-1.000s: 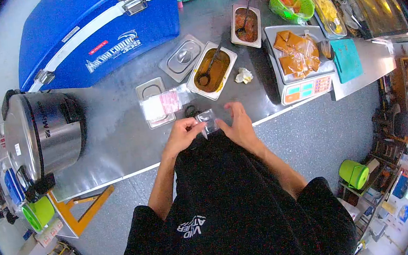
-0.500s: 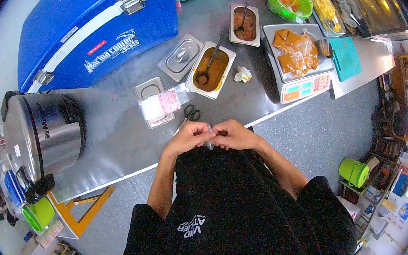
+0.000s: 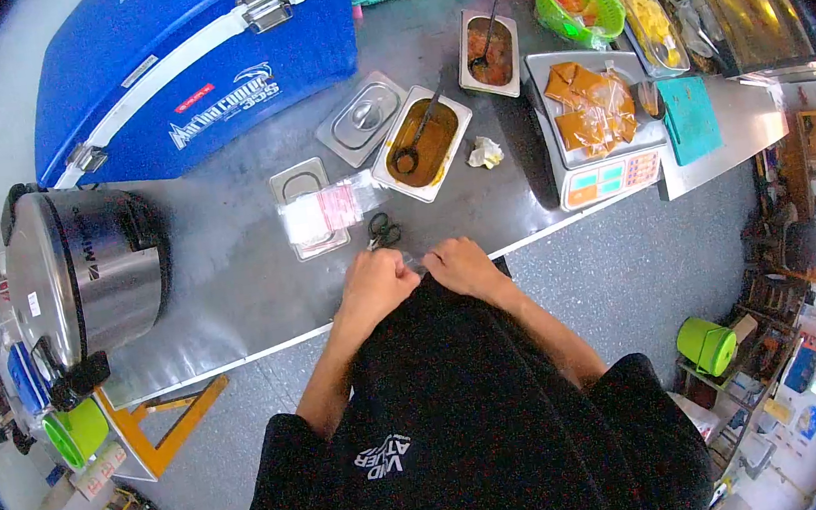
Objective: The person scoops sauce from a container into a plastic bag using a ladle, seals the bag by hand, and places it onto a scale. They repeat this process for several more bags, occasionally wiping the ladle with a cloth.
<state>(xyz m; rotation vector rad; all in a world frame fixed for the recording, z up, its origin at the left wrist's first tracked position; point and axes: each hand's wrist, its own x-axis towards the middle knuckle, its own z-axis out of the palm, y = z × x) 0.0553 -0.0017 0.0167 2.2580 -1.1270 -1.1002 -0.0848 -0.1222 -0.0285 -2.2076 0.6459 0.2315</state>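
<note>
Side by side at the table's front edge, my left hand [image 3: 379, 280] and my right hand [image 3: 462, 265] are both closed. A scrap of clear plastic [image 3: 416, 264], seemingly part of a small bag, shows between them; most of it is hidden by the fingers. Just beyond my left hand lie black-handled scissors [image 3: 383, 228]. A stack of clear plastic bags with reddish print [image 3: 323, 212] rests on a steel lid [image 3: 301, 179]. Farther back stands a steel pan of brown sauce [image 3: 444, 145] with a black ladle [image 3: 422, 127] in it.
A blue cooler [image 3: 208, 86] and a large steel pot [image 3: 93, 271] stand at left. To the right, a scale [image 3: 611, 179] bears bagged orange-brown food [image 3: 593, 108]. Behind are another sauce pan [image 3: 489, 54], a green basket [image 3: 610, 15] and a crumpled tissue [image 3: 485, 152].
My hands have turned and drawn slightly apart, from a fingertip pinch to knuckles facing up. The plastic between them now shows as a short strip. Things on the table have stayed put.
</note>
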